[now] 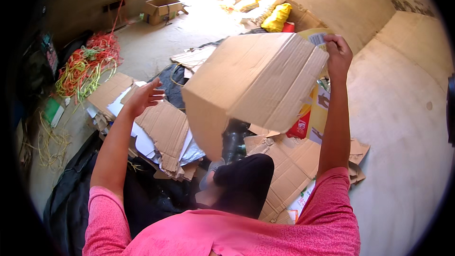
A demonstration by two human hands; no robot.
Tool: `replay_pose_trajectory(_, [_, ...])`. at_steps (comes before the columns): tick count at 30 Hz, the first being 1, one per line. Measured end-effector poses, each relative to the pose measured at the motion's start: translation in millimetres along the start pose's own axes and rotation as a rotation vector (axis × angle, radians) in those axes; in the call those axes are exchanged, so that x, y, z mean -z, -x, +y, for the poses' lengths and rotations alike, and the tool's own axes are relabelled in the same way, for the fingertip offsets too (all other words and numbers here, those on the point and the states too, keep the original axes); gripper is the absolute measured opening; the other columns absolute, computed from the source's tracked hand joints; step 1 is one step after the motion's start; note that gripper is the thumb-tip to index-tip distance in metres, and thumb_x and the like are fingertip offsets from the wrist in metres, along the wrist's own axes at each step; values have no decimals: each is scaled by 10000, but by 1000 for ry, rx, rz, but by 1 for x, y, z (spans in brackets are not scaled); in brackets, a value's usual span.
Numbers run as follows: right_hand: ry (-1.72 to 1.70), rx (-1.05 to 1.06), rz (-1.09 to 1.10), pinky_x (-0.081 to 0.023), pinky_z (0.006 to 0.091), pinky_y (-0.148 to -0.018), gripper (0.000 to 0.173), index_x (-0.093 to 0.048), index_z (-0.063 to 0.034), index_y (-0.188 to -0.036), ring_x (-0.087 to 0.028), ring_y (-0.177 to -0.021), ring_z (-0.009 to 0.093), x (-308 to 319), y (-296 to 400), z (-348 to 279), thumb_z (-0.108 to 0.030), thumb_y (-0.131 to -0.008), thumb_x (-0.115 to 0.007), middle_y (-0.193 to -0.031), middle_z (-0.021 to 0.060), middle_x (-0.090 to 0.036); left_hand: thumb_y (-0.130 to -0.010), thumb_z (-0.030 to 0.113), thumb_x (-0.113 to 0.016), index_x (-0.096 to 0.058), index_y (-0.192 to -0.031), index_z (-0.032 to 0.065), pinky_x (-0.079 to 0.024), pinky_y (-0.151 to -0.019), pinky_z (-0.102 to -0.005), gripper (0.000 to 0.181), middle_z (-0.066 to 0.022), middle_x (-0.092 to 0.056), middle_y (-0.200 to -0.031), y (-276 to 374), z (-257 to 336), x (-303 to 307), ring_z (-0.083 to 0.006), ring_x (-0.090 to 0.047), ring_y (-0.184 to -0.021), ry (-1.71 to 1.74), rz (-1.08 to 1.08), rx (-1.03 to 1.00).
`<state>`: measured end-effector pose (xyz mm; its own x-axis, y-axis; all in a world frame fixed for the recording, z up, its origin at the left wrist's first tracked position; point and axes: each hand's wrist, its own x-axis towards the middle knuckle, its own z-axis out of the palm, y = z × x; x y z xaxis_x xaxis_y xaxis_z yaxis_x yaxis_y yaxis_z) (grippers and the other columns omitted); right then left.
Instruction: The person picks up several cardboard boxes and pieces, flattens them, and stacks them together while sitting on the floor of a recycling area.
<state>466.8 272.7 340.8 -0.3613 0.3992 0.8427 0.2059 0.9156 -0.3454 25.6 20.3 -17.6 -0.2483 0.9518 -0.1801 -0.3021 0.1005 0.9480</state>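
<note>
My right hand point(337, 51) is raised and grips the far right corner of a large, creased cardboard sheet point(249, 78), beside a yellow printed part with a barcode. The sheet hangs in the air in front of me, its left flap pointing down. My left hand point(144, 97) is off the sheet, to its left, fingers apart and holding nothing. Below it lies a stack of flattened cardboard point(165, 128) with white sheets point(144, 145) between the pieces. More flattened cardboard point(291, 165) lies to the right of my bent knee, partly under a red and yellow printed box.
Tangled red and yellow twine point(89, 64) lies at the left. An open cardboard box point(161, 10) stands by the far wall. A yellow sack point(277, 17) and other bags rest at the back right. Dark cloth point(74, 181) covers the floor at the lower left.
</note>
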Motion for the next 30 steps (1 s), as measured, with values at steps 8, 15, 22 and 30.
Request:
replay_pose_trajectory(8, [-274,-70,-147,-467,227,-795,150,-699,4,-965,-601,-875,87,-139,7,-13,-28,-892,-571,-936,16,-687,-947,626,-512,-453,-1429,21,-502,-1004,-428,776,-158,-612,-1321,36,30,-2,-259,-630,-1176,626,-362,-6])
replay_pose_trajectory(15, [-401,-132,-135,-480,239,-782,155,-703,0,-994,-605,-844,90,-204,10,-24,-61,-910,-588,-943,24,-692,-854,93,-744,-438,-1431,13,-549,-959,-382,658,-118,-630,-1271,58,44,31,-243,-636,-1151,539,-268,-247])
replay_pose_trajectory(22, [-440,-257,-189,-501,273,-864,159,-660,-5,-1101,-637,-983,133,-235,9,15,-50,-970,-580,-1104,46,-680,-808,37,-777,-446,-1444,83,-552,-945,-390,718,-97,-639,-1238,82,87,43,-227,-642,-1120,394,141,-598])
replay_pose_trajectory(30, [-885,-920,-213,-557,390,-849,319,-536,11,-1238,-674,-1004,289,-269,118,41,-210,-1009,-550,-1191,144,-627,-841,44,-739,-471,-1356,59,-556,-927,-408,581,-110,-632,-1214,98,72,39,-244,-645,-1078,413,544,-663])
